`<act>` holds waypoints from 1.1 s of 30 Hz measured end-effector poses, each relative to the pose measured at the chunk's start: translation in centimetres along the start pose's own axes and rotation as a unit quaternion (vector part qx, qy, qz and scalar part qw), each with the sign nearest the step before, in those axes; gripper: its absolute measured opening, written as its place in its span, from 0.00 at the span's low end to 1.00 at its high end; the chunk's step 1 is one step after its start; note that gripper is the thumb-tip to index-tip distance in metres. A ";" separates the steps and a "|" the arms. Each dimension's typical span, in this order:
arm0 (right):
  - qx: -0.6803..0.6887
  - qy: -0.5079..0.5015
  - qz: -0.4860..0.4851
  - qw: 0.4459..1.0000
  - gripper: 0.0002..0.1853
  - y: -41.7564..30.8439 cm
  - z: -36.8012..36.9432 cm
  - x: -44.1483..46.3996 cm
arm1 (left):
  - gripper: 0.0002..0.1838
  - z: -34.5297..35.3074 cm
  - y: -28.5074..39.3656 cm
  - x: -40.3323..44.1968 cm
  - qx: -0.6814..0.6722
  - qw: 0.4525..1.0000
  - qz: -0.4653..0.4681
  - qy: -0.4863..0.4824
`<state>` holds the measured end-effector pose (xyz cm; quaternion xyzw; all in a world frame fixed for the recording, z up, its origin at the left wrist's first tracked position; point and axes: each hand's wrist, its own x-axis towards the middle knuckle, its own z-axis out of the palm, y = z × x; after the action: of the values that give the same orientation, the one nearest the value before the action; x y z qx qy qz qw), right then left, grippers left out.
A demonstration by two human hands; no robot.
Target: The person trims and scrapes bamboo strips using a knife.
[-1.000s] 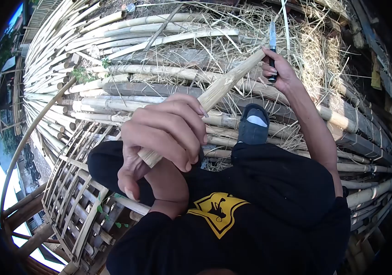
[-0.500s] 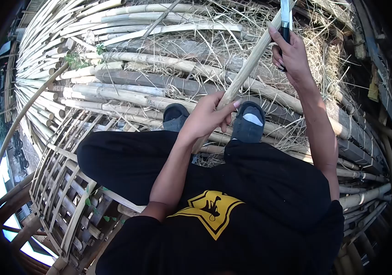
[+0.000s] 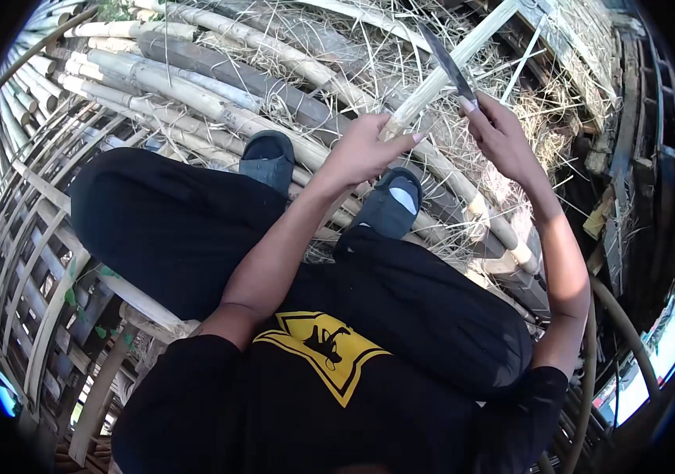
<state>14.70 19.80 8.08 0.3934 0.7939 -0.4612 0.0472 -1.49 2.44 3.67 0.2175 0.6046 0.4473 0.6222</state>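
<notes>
Left hand grips a bamboo strip at upper center; right hand holds a knife against or near it.

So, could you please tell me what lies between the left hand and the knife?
The stick runs from left hand to knife, in the head view.

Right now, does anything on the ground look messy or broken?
Yes, messy: thin, pale shavings lie scattered and tangled over the long poles, not in one neat pile. I can't see anything clearly broken.
</notes>
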 end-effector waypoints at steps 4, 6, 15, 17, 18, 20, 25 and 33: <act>0.039 -0.004 0.043 0.998 0.21 -2.5 0.3 1.8 | 0.18 0.1 -0.5 0.9 -0.015 0.999 0.013 -0.027; 0.133 -0.044 0.068 0.988 0.13 -2.8 1.1 2.9 | 0.17 0.5 -1.0 1.3 0.055 0.989 0.136 0.015; 0.279 0.046 0.030 0.959 0.14 -1.9 1.2 4.2 | 0.19 -0.4 -1.3 1.0 0.018 1.000 0.019 -0.012; 0.224 0.018 0.060 0.973 0.16 -0.8 0.9 3.7 | 0.21 -0.3 -1.4 1.1 0.077 0.996 0.013 0.046; 0.231 0.024 0.063 0.971 0.16 0.2 1.4 3.5 | 0.21 -0.3 -1.5 1.2 0.084 0.996 0.010 0.040; 0.021 0.061 -0.023 0.998 0.22 2.3 2.8 2.9 | 0.21 -0.6 -1.9 1.1 0.162 0.982 0.006 0.093; -0.124 0.081 -0.034 0.988 0.21 3.0 3.8 1.6 | 0.17 -0.5 -3.8 1.5 0.283 0.941 0.113 0.148; -0.153 0.108 -0.043 0.981 0.23 2.5 6.9 0.2 | 0.16 -0.3 -4.6 1.5 0.339 0.912 0.142 0.184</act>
<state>14.23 15.28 2.35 0.3941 0.8719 -0.2906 0.0008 -0.59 1.25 -0.91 0.4125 0.7863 0.3317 0.3188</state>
